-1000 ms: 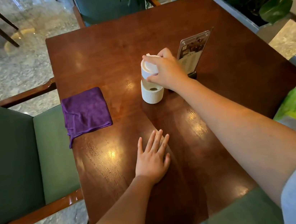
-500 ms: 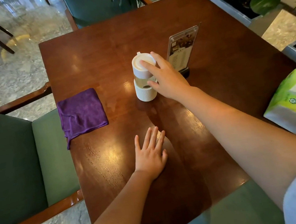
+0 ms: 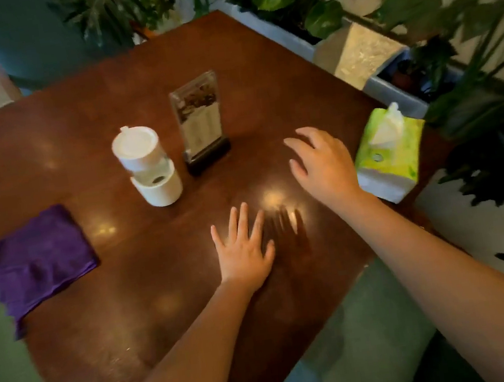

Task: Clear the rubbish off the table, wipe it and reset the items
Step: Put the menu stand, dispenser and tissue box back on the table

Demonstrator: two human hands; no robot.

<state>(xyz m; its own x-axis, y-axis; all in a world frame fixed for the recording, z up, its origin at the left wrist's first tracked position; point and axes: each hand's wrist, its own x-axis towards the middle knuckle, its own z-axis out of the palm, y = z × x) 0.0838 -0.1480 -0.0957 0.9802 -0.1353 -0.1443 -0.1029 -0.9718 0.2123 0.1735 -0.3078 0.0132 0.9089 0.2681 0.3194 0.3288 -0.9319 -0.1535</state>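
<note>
- A dark brown polished wooden table [image 3: 82,126] fills the view; its top shows no rubbish, so the job appears to be at its last step, resetting the items.
- A green and white soft pack of tissues [image 3: 388,155] lies at the table's right edge, one white tissue poking from its top. It looks like the item yet to be placed.
- The right hand [image 3: 321,165] hovers just beside the pack on its left, fingers spread wide and loosely curled, holding nothing.
- The next move probably calls for closing around the soft pack without crushing it and bringing it in from the edge.
- The left hand [image 3: 244,249] lies flat on the table near the front, fingers splayed and empty.
- A white ribbed cylindrical dispenser with a round lid [image 3: 148,166] stands upright near the table's middle.
- Just to its right stands a clear acrylic sign holder on a dark base [image 3: 201,123], upright.
- A folded purple cloth [image 3: 38,260] lies at the left edge, well apart from both hands.
- Green-cushioned chairs and leafy plants in planters surround the table; nothing lies between the right hand and the pack.
</note>
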